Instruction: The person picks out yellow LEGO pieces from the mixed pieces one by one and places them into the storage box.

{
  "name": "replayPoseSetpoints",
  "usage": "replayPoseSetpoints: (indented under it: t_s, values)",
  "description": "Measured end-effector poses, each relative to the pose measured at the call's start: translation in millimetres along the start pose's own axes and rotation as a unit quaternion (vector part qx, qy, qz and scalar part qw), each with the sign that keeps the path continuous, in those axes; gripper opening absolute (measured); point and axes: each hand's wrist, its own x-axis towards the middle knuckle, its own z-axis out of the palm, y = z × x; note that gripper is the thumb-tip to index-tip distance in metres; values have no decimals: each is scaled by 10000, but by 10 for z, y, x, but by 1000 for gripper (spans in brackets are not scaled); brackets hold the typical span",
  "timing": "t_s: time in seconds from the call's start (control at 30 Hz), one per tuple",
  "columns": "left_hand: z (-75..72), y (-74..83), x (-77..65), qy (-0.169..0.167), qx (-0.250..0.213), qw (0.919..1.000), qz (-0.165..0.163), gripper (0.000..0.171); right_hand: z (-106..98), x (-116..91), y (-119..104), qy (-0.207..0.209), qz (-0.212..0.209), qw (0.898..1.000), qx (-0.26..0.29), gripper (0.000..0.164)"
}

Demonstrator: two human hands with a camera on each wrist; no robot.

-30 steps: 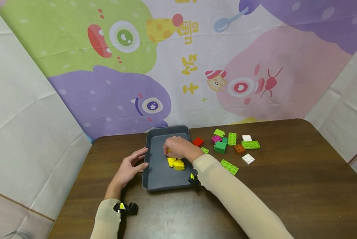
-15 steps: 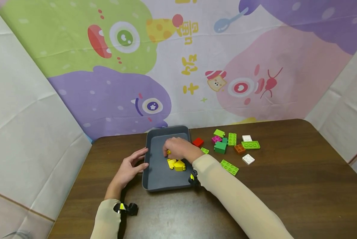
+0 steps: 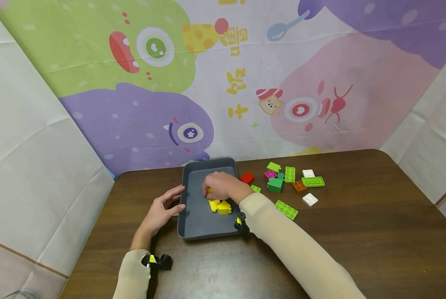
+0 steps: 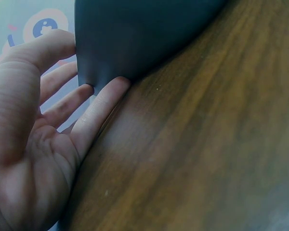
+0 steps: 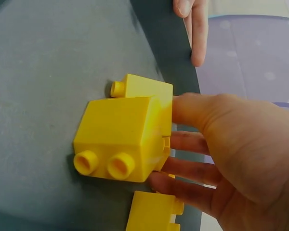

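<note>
A dark grey tray [image 3: 196, 226] lies on the wooden table. My left hand [image 3: 163, 209] rests against its left side; in the left wrist view the extended fingers [image 4: 101, 103] touch the outer wall. Inside the tray, my right hand [image 3: 220, 185] pinches a yellow building brick [image 3: 209, 190], mostly hidden under the fingers in the head view. Just in front of that hand lie a sloped yellow brick [image 3: 224, 207] and another yellow brick [image 3: 213, 205]. The right wrist view has the sloped brick [image 5: 113, 125] overlapping the pinched one [image 5: 151, 86], its round studs facing the camera.
Right of the tray lie a red brick [image 3: 247, 178], a green brick [image 3: 275, 184], a magenta brick [image 3: 270, 174], a brown brick [image 3: 299, 186], white bricks [image 3: 310, 199] and several lime bricks [image 3: 286, 209]. A cartoon-printed cloth [image 3: 241, 137] stands behind the table.
The sloped yellow brick has shifted slightly right and nearer since a second ago. My right hand has edged a little left with its brick; my left hand stays at the tray.
</note>
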Motion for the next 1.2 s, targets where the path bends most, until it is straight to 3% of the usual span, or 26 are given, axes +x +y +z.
replayPoseSetpoints:
  t_s: [0.6, 1.2]
  values:
    - [-11, -15, 11, 15, -36, 10000, -23, 62, -96, -18, -18, -139, 38, 9999, 85, 21]
    - [-31, -47, 36, -1, 31, 10000, -31, 61, -279, -120, -15, 12, -104, 9996, -272, 21]
